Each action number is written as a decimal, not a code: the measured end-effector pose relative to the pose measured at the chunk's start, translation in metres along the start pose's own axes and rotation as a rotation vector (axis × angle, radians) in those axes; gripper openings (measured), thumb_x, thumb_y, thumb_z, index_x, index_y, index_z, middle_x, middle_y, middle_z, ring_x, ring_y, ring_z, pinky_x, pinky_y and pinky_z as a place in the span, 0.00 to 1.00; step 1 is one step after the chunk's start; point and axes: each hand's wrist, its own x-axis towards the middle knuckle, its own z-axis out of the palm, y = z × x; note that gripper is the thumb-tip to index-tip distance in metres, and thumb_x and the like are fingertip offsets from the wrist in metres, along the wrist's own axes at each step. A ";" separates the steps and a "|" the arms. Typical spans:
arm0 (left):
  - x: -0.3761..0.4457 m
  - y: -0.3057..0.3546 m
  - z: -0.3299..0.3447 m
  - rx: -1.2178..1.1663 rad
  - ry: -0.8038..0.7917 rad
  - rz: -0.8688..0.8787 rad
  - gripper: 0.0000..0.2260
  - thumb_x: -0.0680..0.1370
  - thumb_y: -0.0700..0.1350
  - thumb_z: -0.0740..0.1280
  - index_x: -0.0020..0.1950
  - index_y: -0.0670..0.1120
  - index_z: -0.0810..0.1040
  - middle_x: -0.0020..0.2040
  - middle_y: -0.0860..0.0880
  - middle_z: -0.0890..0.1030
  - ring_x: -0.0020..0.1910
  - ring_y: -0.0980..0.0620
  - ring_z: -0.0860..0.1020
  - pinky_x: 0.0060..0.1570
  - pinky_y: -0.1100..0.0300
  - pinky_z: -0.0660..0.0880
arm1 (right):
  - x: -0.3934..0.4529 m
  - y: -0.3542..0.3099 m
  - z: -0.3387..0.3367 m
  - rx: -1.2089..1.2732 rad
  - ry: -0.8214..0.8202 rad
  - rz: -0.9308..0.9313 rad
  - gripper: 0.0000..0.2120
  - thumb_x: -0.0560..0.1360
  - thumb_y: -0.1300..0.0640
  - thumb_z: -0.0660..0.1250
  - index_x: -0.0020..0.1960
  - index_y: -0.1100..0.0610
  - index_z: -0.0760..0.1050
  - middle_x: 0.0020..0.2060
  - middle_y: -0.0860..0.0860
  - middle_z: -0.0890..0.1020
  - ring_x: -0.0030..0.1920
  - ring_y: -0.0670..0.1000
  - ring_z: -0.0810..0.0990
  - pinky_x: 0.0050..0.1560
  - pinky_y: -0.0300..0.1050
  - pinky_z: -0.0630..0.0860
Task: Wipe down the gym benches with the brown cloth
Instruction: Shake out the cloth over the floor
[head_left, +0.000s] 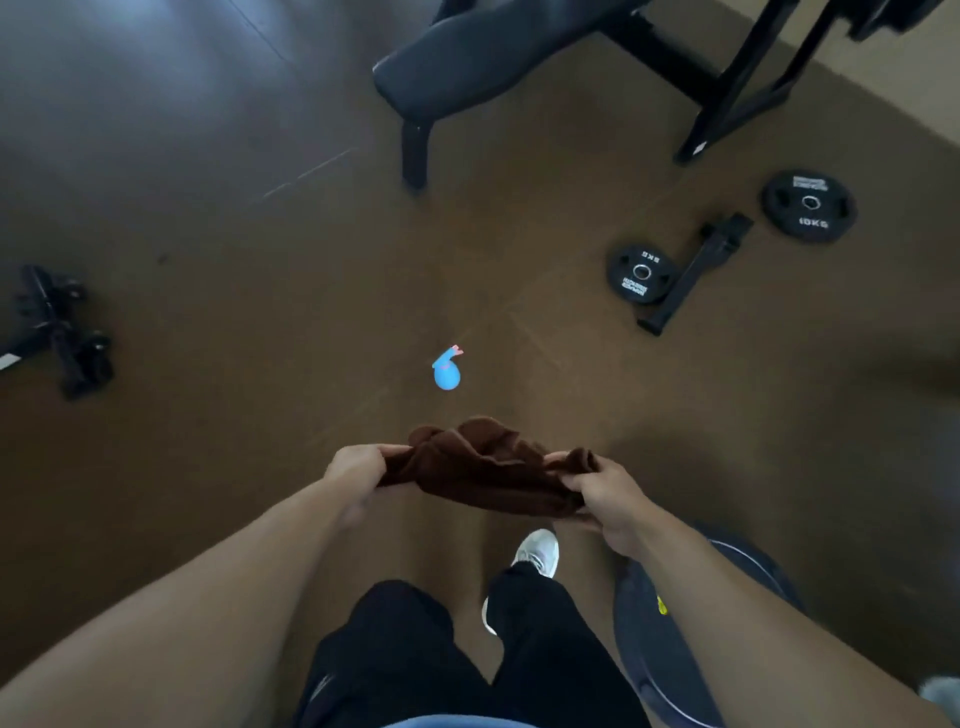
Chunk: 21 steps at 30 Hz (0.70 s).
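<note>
Cloth: the brown cloth (485, 475) hangs bunched between both hands at waist height, over the brown floor (260, 312), touching no bench.
Left hand: the left hand (358, 475) has its fingers curled round the cloth's left end.
Right hand: the right hand (605, 501) pinches the right end, thumb on top, fingers folded under.
Bench: a black padded bench (467, 57) stands ahead and to the right, well apart from the hands; its far end runs out of view.
Floor clutter: a blue spray bottle (447, 370), or so it seems through the blur, lies between the person and the bench; two weight plates (641, 273) lie off to the right.
Step in hand: judged as readying the cloth on the way to the bench; no wiping has begun.
Doing it well: fold the cloth into a flat pad rather than a wad, step round the bottle, then wipe the pad in long overlapping strokes from one end.
</note>
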 end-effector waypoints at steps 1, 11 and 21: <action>0.008 0.021 0.001 -0.007 -0.019 0.004 0.17 0.76 0.31 0.59 0.51 0.42 0.87 0.52 0.40 0.85 0.50 0.41 0.84 0.47 0.52 0.83 | 0.014 -0.015 0.002 0.023 -0.025 0.032 0.14 0.82 0.68 0.63 0.58 0.56 0.83 0.58 0.59 0.84 0.52 0.57 0.84 0.36 0.46 0.81; 0.179 0.164 0.003 0.384 -0.026 0.224 0.03 0.76 0.41 0.74 0.48 0.46 0.82 0.47 0.43 0.85 0.48 0.43 0.85 0.50 0.45 0.83 | 0.151 -0.090 0.096 0.115 0.146 0.086 0.14 0.66 0.67 0.82 0.50 0.63 0.83 0.43 0.57 0.88 0.40 0.51 0.86 0.37 0.36 0.79; 0.417 0.216 0.009 0.748 -0.066 0.420 0.08 0.78 0.40 0.71 0.47 0.54 0.79 0.47 0.52 0.81 0.48 0.51 0.78 0.48 0.55 0.75 | 0.342 -0.071 0.208 0.011 0.440 0.092 0.11 0.71 0.61 0.79 0.47 0.47 0.83 0.40 0.45 0.86 0.44 0.49 0.85 0.48 0.47 0.80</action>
